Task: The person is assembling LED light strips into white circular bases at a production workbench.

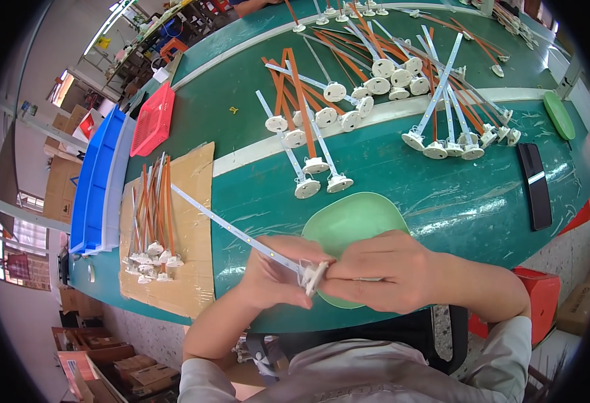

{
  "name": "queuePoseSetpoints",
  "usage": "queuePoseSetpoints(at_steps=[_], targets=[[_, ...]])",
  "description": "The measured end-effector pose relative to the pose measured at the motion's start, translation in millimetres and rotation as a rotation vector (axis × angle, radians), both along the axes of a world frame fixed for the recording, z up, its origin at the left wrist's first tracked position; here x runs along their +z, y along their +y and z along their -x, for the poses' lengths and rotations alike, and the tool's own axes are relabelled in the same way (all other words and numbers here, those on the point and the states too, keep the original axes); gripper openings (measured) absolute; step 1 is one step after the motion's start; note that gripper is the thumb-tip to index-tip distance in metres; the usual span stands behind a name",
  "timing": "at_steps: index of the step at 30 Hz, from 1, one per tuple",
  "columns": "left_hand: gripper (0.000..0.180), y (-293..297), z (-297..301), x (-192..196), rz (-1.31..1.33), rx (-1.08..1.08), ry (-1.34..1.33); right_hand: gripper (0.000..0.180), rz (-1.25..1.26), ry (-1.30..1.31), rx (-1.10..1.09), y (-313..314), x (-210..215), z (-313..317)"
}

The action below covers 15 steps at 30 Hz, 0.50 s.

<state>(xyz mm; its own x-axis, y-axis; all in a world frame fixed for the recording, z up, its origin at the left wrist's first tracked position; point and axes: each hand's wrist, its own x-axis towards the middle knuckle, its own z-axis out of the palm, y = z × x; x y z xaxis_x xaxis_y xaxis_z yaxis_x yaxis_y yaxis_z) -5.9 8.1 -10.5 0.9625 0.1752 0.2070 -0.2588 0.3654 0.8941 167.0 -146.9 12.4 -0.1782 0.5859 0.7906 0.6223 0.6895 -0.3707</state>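
Our left grip [267,274] holds an LED strip [231,230] near its disc base [316,279], apparently steadying it for our right grip [387,271], pinched narrow alongside.

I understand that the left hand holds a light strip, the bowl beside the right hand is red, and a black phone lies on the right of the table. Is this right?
One thing is wrong: in the head view the bowl beside the right hand is green. The left hand, strip and phone are as you say.
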Motion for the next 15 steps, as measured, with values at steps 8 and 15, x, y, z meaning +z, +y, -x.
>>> queuePoseSetpoints(at_steps=[8,15], targets=[[0.061,-8.1,-3.8,-0.1,-0.019,0.056,-0.099,0.018,-0.122,-0.006,-0.144,-1.1,-5.8,6.1],[0.061,-22.1,6.1,4.3,0.085,0.089,0.003,0.020,-0.239,-0.107,-0.224,-1.7,-2.3,11.0]])
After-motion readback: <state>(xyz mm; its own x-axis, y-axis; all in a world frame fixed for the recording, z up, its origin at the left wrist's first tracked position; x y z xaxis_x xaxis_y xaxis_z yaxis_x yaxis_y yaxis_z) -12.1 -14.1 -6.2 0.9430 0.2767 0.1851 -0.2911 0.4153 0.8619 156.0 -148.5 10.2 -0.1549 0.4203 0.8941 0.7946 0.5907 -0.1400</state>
